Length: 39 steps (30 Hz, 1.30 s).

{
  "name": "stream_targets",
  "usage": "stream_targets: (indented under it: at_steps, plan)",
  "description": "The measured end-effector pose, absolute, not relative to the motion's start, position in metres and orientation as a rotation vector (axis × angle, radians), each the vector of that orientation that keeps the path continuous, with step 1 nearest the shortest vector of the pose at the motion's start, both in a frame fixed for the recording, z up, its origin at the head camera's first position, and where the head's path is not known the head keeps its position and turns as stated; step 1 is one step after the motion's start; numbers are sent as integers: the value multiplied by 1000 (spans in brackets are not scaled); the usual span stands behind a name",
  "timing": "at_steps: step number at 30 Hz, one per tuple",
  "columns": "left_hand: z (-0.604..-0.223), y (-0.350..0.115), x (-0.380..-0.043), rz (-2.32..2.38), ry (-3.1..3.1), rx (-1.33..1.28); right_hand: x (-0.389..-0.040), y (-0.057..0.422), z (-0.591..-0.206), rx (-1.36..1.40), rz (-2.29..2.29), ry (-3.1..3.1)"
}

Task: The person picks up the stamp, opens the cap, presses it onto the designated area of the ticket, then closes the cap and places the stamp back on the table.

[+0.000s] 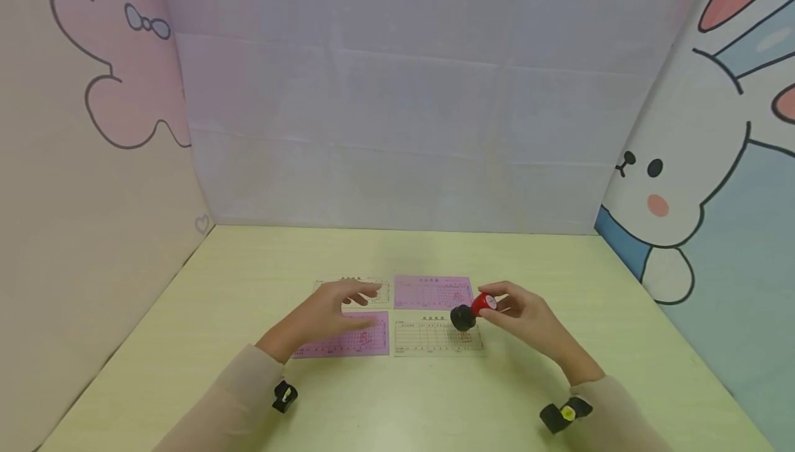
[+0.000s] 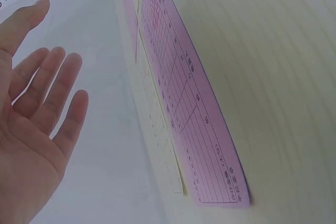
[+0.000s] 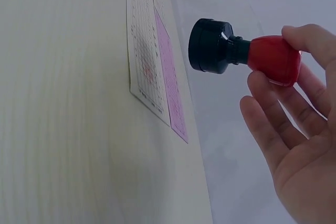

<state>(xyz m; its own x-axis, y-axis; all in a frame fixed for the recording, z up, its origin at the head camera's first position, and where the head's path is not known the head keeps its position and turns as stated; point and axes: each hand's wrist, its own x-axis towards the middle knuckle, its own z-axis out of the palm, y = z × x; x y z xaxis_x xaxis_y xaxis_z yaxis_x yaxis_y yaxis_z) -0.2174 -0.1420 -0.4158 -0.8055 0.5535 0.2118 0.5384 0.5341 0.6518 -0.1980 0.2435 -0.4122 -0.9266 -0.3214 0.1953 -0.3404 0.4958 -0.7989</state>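
Note:
A rubber stamp with a red knob (image 1: 481,303) and a round black base (image 3: 210,45) is pinched by my right hand (image 1: 528,317). It hangs tilted above the right end of the front right white form (image 1: 428,338), its base apart from the paper. My left hand (image 1: 329,314) hovers over the left forms with its fingers spread and nothing in it. Below it lies the front left pink form (image 2: 194,103); behind that, a white form (image 1: 381,291) is partly hidden by the hand. The back right pink form (image 1: 428,290) and both front forms carry faint red marks.
The forms lie in two rows on a pale yellow table (image 1: 373,404). A plain white wall panel (image 1: 397,128) stands at the back. Side panels with a pink cartoon animal (image 1: 136,79) and a white cartoon rabbit (image 1: 683,183) flank the table.

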Motion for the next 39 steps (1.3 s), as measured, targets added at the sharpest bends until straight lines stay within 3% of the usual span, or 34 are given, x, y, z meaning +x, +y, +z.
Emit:
stream_targets:
  at_steps: [21, 39]
  plan:
    - [-420, -179, -223, 1215, 2756, 955, -193, 279, -415, 548, 1110, -2759]
    - [-422, -196, -224, 1211, 2799, 889, -193, 285, -422, 492, 1138, -2796]
